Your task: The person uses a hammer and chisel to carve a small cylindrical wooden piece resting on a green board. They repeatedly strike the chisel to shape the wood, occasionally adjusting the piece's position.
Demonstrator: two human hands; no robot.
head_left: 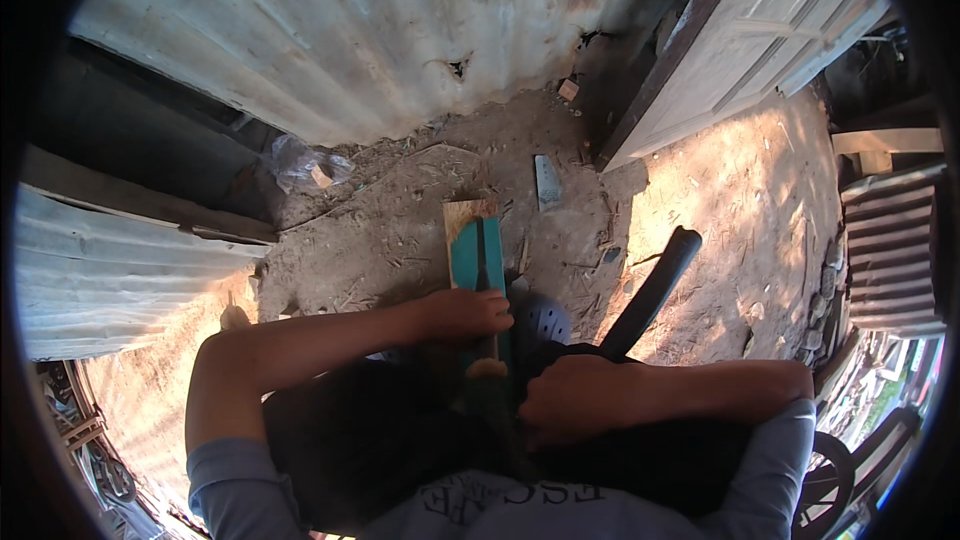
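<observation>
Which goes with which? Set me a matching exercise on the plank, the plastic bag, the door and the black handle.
Things:
1. teal-painted plank
2. clear plastic bag
3. white panelled door
4. long black handle

Places:
A. leaning up to the right, above the right hand
B. far right, top of the view
C. under the left hand
D. on the dirt beside the corrugated metal sheet

Pairs: 1-C, 2-D, 3-B, 4-A
</observation>
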